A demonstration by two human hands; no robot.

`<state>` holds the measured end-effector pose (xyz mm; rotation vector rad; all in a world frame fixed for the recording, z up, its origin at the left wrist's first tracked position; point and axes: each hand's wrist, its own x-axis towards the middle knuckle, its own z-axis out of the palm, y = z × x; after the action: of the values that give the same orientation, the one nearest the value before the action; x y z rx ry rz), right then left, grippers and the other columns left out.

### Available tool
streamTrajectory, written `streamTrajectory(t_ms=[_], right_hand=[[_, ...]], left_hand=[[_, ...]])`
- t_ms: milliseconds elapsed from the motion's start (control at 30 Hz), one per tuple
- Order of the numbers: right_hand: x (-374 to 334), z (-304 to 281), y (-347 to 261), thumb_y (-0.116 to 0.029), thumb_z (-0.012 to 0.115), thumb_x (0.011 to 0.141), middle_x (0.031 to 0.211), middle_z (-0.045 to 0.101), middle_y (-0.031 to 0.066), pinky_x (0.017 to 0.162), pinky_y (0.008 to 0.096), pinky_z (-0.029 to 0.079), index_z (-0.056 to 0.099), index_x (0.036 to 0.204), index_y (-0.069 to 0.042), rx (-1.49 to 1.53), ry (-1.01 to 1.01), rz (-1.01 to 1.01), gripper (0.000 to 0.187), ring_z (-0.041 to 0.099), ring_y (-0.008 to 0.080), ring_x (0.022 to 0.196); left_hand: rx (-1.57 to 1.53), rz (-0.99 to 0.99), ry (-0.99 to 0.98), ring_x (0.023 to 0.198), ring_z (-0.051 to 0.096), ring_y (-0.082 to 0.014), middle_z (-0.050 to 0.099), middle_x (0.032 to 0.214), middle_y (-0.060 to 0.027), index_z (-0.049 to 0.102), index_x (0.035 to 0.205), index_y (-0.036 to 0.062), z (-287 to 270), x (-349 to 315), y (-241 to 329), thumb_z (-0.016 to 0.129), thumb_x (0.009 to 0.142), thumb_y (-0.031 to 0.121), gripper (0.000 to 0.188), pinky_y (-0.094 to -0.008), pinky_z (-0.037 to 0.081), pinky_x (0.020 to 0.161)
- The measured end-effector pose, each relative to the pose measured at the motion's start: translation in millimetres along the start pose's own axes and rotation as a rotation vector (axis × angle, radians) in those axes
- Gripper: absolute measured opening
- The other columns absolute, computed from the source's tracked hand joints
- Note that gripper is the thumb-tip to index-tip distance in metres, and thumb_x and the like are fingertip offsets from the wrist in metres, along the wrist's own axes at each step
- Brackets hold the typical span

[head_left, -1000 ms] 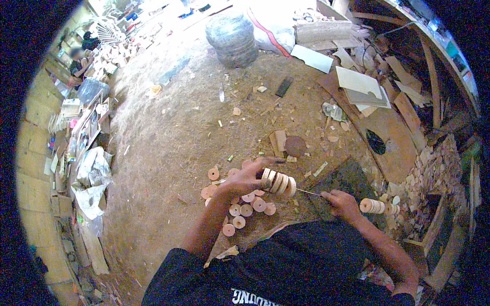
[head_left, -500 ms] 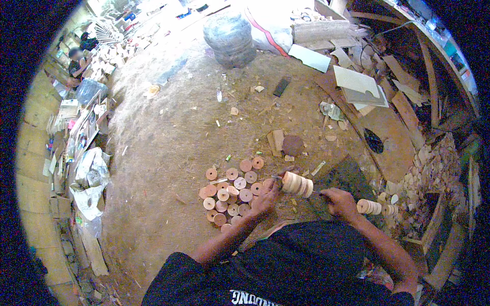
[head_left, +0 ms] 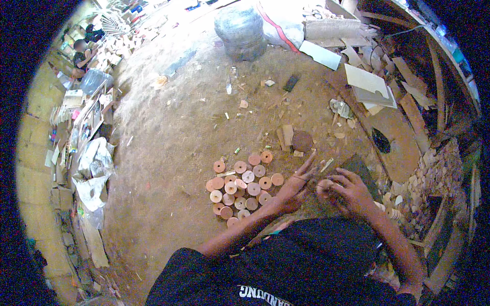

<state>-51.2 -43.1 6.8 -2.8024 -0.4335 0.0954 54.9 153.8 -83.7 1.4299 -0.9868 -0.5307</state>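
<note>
My left hand (head_left: 296, 191) reaches over the ground just right of a group of wooden discs. Its index finger points outward and it grips nothing that I can see. My right hand (head_left: 352, 193) is close beside it, fingers bent around a small roundish shape at their tips, too blurred to name. Several loose wooden discs (head_left: 253, 189) with centre holes lie flat left of my left hand, some overlapping. Past my right wrist, a short row of wooden discs (head_left: 392, 212) shows partly, the forearm covering some of it.
A dark flat disc (head_left: 302, 141) and wood pieces (head_left: 288, 136) lie beyond my hands. Farther off stands a large grey wrapped bundle (head_left: 240, 35). White panels (head_left: 366, 81) and scrap pile up on the right. Plastic bags (head_left: 94, 163) line the left, where another person (head_left: 81, 58) sits far back.
The disc stack on a thin rod, held between both hands before, no longer shows there. My left hand has moved right and straightened its index finger; my right hand has turned, fingers raised.
</note>
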Motion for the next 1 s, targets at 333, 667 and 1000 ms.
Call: streamTrajectory(t_ms=[333,667,1000], right_hand=[[-22.1,39.0,27.3,-0.038,0.068,0.077,0.135,0.048,0.0106,0.106,0.0566,0.031,0.063,0.113,-0.017,-0.253,-0.651,0.200,0.042,0.035,0.0373,0.132],[-17.4,22.8,19.6,-0.029,0.068,0.079,0.131,0.051,0.0134,0.104,0.0508,0.035,0.059,0.121,-0.014,-0.169,-0.311,0.217,0.045,0.041,0.0363,0.128],[-18.6,8.7,38.0,-0.011,0.064,0.081,0.105,0.061,0.0165,0.089,0.0422,0.046,0.060,0.108,-0.005,0.202,-0.023,0.359,0.027,0.056,0.0378,0.103]], left_hand=[[-0.741,-0.358,0.174,0.135,0.036,-0.0304,0.037,0.147,-0.0136,0.045,0.137,0.0064,0.9,12.9,-6.8,0.045,0.095,0.008,0.042,-0.0374,0.030,0.110],[0.151,0.089,-0.185,0.125,0.048,-0.0304,0.051,0.135,-0.0123,0.050,0.134,0.0136,-57.8,47.4,16.9,0.051,0.093,0.009,0.042,-0.0371,0.038,0.106],[0.936,-0.308,-0.425,0.107,0.055,-0.0367,0.056,0.114,-0.0168,0.059,0.117,0.0111,-42.3,-7.8,-115.5,0.061,0.084,0.017,0.034,-0.0442,0.049,0.090]])
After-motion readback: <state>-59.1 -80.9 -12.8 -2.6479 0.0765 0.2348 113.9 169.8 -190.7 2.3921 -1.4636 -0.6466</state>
